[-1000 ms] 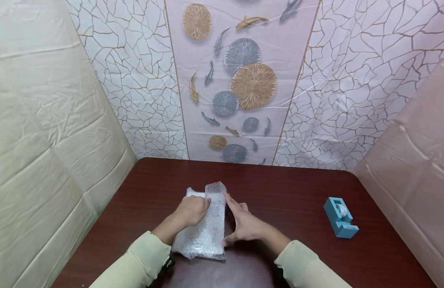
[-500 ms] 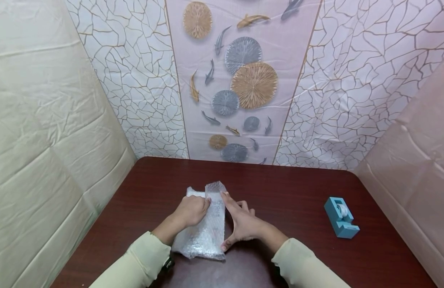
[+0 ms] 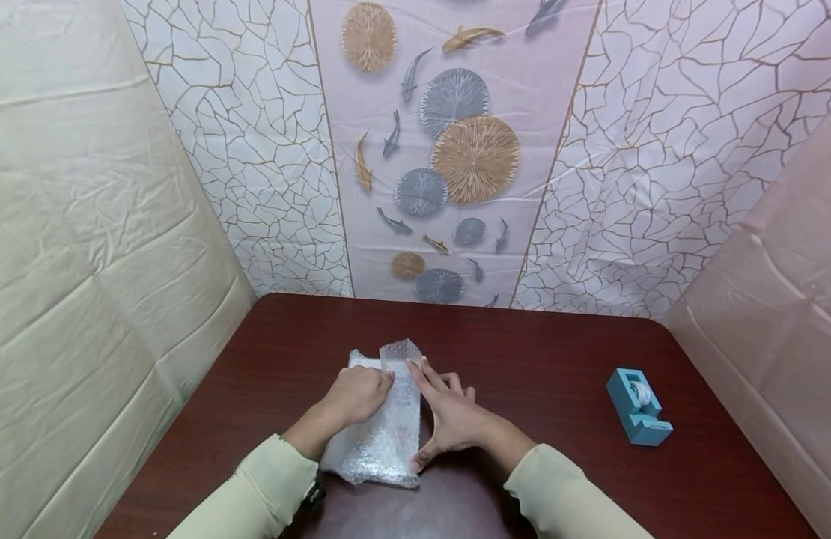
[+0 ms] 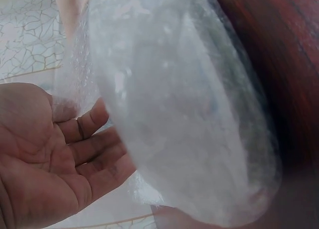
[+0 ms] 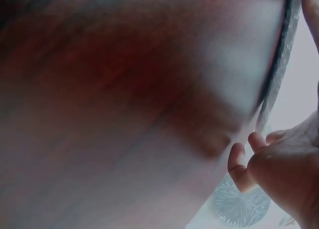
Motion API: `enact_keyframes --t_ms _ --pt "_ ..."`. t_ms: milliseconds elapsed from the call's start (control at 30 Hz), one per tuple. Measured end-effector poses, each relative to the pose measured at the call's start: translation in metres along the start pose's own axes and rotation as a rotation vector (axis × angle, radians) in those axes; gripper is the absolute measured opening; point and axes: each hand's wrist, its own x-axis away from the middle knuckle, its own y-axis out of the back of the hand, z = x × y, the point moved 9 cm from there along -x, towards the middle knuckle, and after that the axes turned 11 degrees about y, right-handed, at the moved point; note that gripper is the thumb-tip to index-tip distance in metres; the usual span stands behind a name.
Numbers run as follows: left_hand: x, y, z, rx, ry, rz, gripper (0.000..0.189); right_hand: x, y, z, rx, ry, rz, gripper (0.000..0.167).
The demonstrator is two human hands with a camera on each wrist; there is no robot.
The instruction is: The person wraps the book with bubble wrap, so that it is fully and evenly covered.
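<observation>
A flat white item wrapped in clear bubble wrap (image 3: 382, 449) lies on the table in front of me. What the item is cannot be told through the wrap. My left hand (image 3: 353, 393) lies over the parcel with curled fingers, gripping the edge of a bubble wrap flap (image 3: 400, 350). In the left wrist view, the fingers (image 4: 102, 149) bend against the wrap's side. My right hand (image 3: 456, 415) spreads along the parcel's right side, its forefinger on the flap near the far corner and its thumb at the near right corner.
A blue tape dispenser (image 3: 638, 406) with a roll of clear tape stands at the right of the dark red-brown table (image 3: 523, 359). Patterned cloth (image 3: 429, 150) hangs behind the table, and plain cloth hangs at both sides.
My right hand has shifted slightly left, its fingers moving from the parcel's right edge onto the flap. The flap's far end has moved slightly left. My left hand stays nearly in place.
</observation>
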Motion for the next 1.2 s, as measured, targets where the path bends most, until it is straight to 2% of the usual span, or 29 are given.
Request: enact_keyframes --t_ms 167,200,267,400,433,533,733,767,867,967,1067,1200 --pt "0.006 0.011 0.001 0.107 0.032 -0.011 0.060 -0.002 0.000 0.001 0.017 0.010 0.009 0.170" --pt "0.012 0.024 -0.005 0.111 0.030 -0.016 0.059 -0.002 0.000 0.000 0.024 0.011 0.014 0.170" --pt "0.019 0.036 -0.010 0.140 0.049 0.008 0.056 -0.003 -0.001 0.000 0.034 0.011 0.022 0.169" --pt "0.026 0.051 -0.017 0.122 0.080 0.030 0.057 -0.004 -0.002 0.001 0.046 0.013 0.034 0.167" --pt "0.023 0.044 -0.013 0.126 0.095 0.038 0.057 -0.004 -0.002 0.001 0.048 0.016 0.035 0.166" --pt "0.019 0.039 -0.007 0.105 0.076 0.002 0.059 -0.004 -0.003 0.001 0.052 0.021 0.041 0.163" --pt "0.011 0.024 0.007 0.159 0.040 -0.042 0.053 -0.003 -0.004 -0.001 0.050 0.005 0.057 0.162" --pt "0.012 0.026 0.007 0.164 0.044 -0.030 0.052 -0.003 -0.004 -0.001 0.048 0.002 0.060 0.163" --pt "0.017 0.042 0.000 0.170 0.044 -0.052 0.046 -0.003 -0.004 -0.001 0.043 0.004 0.060 0.163" --pt "0.034 0.076 -0.020 0.217 0.085 0.010 0.036 -0.003 -0.005 -0.002 0.039 0.005 0.067 0.162" --pt "0.048 0.100 -0.034 0.293 0.142 0.075 0.026 -0.003 -0.005 -0.003 0.033 0.000 0.075 0.162" --pt "0.052 0.103 -0.035 0.322 0.180 0.081 0.022 -0.005 -0.005 -0.003 0.031 -0.005 0.087 0.161"
